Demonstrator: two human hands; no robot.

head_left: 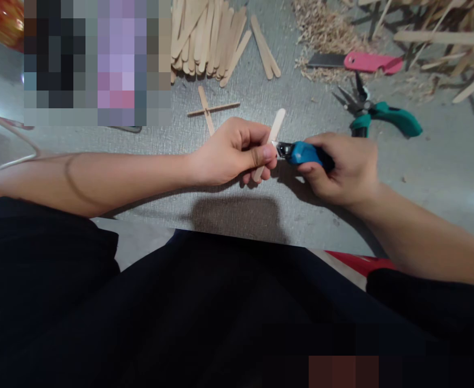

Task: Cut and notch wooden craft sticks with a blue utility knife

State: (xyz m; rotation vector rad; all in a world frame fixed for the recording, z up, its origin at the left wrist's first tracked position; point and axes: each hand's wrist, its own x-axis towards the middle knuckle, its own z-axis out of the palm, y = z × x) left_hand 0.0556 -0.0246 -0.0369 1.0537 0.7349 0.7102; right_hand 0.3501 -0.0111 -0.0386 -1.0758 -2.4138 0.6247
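Observation:
My left hand (pixel 240 151) pinches a wooden craft stick (pixel 277 123), which stands at a slant between thumb and fingers. My right hand (pixel 342 167) is wrapped around a blue and black utility knife (pixel 301 153). The knife's tip meets the stick beside my left thumb; my fingers partly hide the contact. Just beyond my left hand, two thin sticks (pixel 206 109) lie crossed on the grey table (pixel 159 199).
A heap of craft sticks (pixel 208 37) lies at the back, with a few loose sticks (pixel 266 48) beside it. Farther right are wood shavings (pixel 321 27), a pink-handled cutter (pixel 372 62), open green-handled pliers (pixel 394 114) and scattered sticks (pixel 442 37). Part of the back left is blurred out.

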